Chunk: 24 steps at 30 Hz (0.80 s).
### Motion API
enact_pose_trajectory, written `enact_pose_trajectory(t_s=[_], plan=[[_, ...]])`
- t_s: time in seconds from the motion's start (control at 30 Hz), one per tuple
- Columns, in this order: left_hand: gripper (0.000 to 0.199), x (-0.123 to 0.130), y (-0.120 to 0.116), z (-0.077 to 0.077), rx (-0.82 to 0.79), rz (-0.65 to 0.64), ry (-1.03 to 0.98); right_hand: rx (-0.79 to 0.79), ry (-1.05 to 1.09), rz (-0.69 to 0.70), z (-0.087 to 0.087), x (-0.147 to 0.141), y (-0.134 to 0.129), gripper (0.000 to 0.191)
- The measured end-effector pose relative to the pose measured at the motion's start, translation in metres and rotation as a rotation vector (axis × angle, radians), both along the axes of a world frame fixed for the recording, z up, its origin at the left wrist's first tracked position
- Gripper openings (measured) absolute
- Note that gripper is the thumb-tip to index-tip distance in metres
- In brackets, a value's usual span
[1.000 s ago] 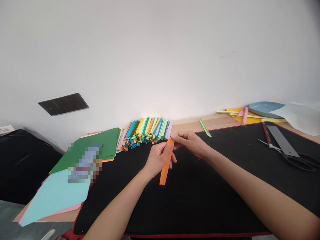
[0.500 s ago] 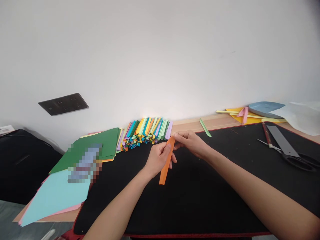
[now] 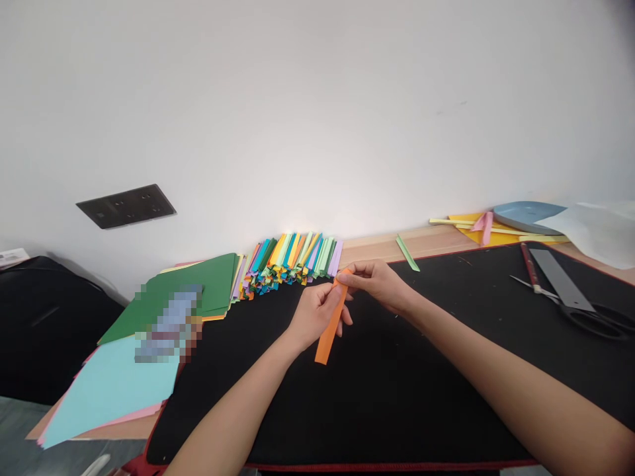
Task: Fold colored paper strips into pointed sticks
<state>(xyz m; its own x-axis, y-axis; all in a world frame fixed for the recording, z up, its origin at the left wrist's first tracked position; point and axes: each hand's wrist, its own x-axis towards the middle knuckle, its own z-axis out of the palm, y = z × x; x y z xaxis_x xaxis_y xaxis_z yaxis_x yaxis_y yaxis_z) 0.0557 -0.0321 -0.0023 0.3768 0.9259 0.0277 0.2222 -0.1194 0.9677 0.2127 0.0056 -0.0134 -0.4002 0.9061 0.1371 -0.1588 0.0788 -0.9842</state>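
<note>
An orange paper strip (image 3: 327,337) is held above the black mat (image 3: 397,410), slanting with its lower end toward me. My left hand (image 3: 312,314) pinches it around the middle between thumb and fingers. At its upper end, my right hand (image 3: 372,283) grips it with the thumb on the near face; some right-hand fingers are partly hidden behind the strip. Just beyond my hands lies a pile of folded paper strips (image 3: 285,261) in many colours. A single light green folded strip (image 3: 407,253) rests apart, to the right of the pile.
Coloured paper sheets (image 3: 198,291) lie at the left, with a blurred-out object (image 3: 171,324) on them. Scissors (image 3: 590,320), a metal ruler (image 3: 560,281) and a dark red-handled tool (image 3: 530,268) lie at right. A blue tray (image 3: 526,213) sits by the wall (image 3: 317,119).
My right thumb has slid down onto the near face of the strip's upper end. The strip's lower end has shifted very slightly; my left hand keeps its hold.
</note>
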Motion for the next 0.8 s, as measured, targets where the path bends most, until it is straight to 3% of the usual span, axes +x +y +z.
enact_pose_trajectory(t_s=[0.33,0.57,0.8], plan=[[0.032,-0.001,0.002,-0.001,-0.037,-0.012,0.014,-0.076,0.101,-0.197,0.002,0.005,0.006,0.028],[0.033,-0.003,0.005,-0.004,-0.033,-0.030,-0.001,-0.109,0.178,-0.366,-0.006,0.016,0.020,0.027],[0.034,-0.003,0.008,-0.006,0.001,0.093,-0.061,-0.138,0.259,-0.491,-0.014,0.027,0.031,0.023]])
